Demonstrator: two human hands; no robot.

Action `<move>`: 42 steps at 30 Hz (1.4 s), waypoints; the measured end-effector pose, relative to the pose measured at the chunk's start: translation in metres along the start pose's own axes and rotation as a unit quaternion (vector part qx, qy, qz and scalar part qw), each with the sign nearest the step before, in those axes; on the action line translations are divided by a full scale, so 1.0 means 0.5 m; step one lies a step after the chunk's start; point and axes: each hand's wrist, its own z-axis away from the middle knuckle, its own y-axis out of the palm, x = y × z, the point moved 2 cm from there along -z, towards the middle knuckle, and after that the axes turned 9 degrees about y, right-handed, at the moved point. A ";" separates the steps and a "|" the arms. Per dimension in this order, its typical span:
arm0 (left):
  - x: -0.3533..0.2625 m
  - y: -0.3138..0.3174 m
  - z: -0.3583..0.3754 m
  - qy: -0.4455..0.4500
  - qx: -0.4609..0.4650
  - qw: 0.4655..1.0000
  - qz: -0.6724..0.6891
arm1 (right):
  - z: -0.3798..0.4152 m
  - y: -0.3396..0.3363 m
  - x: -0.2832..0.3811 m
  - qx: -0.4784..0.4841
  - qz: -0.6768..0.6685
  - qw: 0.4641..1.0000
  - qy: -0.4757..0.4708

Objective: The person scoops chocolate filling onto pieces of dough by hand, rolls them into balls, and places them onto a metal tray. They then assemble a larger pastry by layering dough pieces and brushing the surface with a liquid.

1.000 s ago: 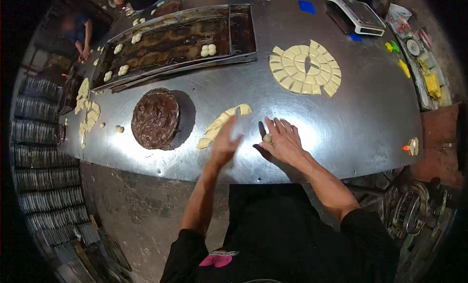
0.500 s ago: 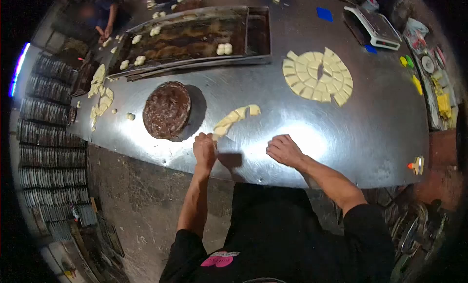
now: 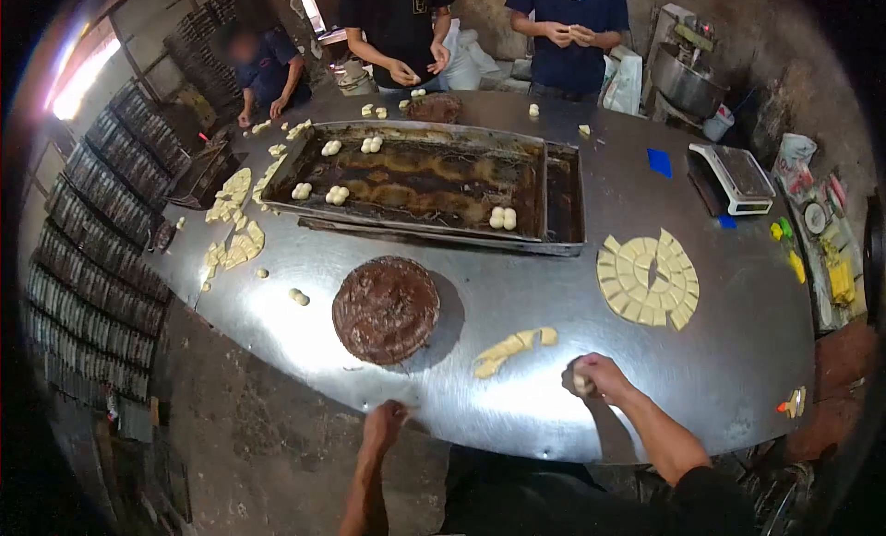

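Observation:
My right hand (image 3: 606, 377) is closed around a pale dough ball (image 3: 583, 383), just above the steel table and right of a strip of cut dough pieces (image 3: 513, 350). My left hand (image 3: 386, 423) is at the table's near edge with its fingers curled together; whatever they may hold is hidden. Ahead of that hand sits a round container heaped with dark brown filling (image 3: 386, 310). Farther right lies a flat round of dough cut into small pieces (image 3: 648, 279). A small dough ball (image 3: 298, 297) rests left of the filling.
A dark baking tray (image 3: 415, 230) with a few dough clusters (image 3: 503, 218) lies across the middle. More cut dough (image 3: 242, 245) is at the left. A scale (image 3: 734, 178) stands far right. Several people work along the far side, including a person in dark clothing (image 3: 568, 10).
The view has tilted up, bringing people at the far side into sight. My left hand has drawn back from the dough strip. A dough ball now shows in my right hand.

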 end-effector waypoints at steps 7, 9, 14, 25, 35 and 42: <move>0.072 0.061 -0.013 0.208 -0.173 0.963 0.012 | -0.182 0.311 0.494 0.027 0.128 0.934 -0.332; 0.017 0.035 -0.022 0.294 -0.141 0.930 -0.170 | -0.249 0.383 0.622 -0.058 0.232 0.910 -0.338; 0.008 0.001 -0.033 0.258 -0.108 0.937 -0.209 | -0.396 0.498 0.737 -0.130 0.352 0.894 -0.244; 0.015 -0.022 -0.006 0.274 -0.042 0.961 0.005 | -0.233 0.510 0.621 -0.200 0.421 0.749 -0.471; -0.241 0.130 -0.082 0.179 -0.035 0.929 0.323 | 0.096 0.292 0.092 0.007 0.175 0.962 -0.209; -0.362 0.264 -0.038 0.215 0.095 0.910 0.341 | 0.230 0.121 0.081 -0.052 0.117 0.947 -0.295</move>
